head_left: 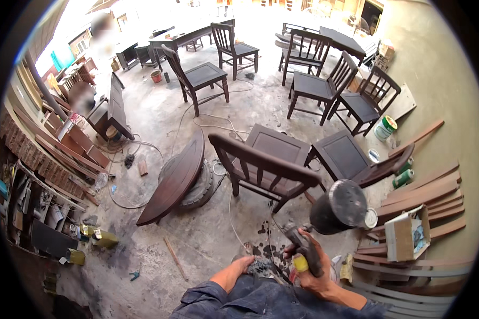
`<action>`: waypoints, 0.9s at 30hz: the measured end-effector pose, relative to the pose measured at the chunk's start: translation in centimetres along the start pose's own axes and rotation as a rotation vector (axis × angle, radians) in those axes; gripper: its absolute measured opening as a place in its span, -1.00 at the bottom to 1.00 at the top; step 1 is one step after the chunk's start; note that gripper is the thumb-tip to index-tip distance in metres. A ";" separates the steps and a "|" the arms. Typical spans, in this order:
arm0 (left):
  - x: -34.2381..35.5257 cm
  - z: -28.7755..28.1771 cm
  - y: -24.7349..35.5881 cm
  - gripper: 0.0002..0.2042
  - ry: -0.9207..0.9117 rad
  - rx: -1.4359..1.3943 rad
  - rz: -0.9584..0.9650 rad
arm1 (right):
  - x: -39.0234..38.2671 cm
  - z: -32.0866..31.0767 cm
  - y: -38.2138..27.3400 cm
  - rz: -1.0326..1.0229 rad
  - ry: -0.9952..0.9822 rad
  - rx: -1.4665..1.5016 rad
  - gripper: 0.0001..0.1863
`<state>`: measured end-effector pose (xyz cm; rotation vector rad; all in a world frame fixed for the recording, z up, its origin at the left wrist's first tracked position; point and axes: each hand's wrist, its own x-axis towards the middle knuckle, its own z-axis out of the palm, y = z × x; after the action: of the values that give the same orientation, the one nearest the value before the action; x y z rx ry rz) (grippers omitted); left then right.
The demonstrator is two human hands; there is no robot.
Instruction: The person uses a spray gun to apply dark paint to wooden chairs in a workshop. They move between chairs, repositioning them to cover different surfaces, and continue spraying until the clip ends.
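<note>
My right hand (312,276) grips a spray gun (299,242) with a large black cup (336,207) on top and a yellow part below the handle. My left hand (244,264) is closed on a grey crumpled wad (261,266), probably cloth, low in front of me. Just beyond my hands stands a dark brown chair (266,170), its back toward me, with another chair (339,154) beside it at the right. A curved dark wooden panel (170,186) rests on an old tyre (197,196) to the left. Thin hoses run over the stained floor around them.
More dark chairs (202,77) and tables (343,40) stand farther back. Boards (420,191), cans (386,127) and a cardboard box (407,236) line the right wall. Scrap wood (85,154) and yellow containers (104,236) are at the left. A wooden stick (174,258) lies nearby.
</note>
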<state>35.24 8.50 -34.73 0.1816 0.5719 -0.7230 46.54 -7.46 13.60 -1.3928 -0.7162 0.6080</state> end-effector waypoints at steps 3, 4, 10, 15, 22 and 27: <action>2.8 5.2 1.5 -0.63 0.059 -0.044 -0.001 | 2.8 -2.1 -3.0 -0.031 0.068 -0.079 -0.30; 3.0 4.9 2.4 -0.63 -0.005 -0.082 0.011 | 3.7 -2.3 -4.1 -0.011 0.077 -0.056 -0.29; 4.5 6.3 4.4 -0.64 -0.194 -0.243 0.047 | 7.3 -6.0 -6.7 0.055 0.084 -0.077 -0.26; 6.9 4.8 7.1 -0.65 0.292 -0.152 0.335 | 10.5 -11.2 -8.2 0.032 -0.049 -0.083 -0.30; 11.5 6.3 6.7 -0.70 0.499 -0.222 0.293 | 16.0 -18.1 -9.6 0.172 -0.147 0.219 -0.33; 17.2 9.9 6.6 -0.73 0.457 -0.387 0.339 | 19.2 -23.4 -10.0 0.210 -0.290 0.229 -0.33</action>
<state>54.33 0.12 -36.16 0.0776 1.0747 -0.2273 76.47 -9.27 24.47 -1.1864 -0.7075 1.0411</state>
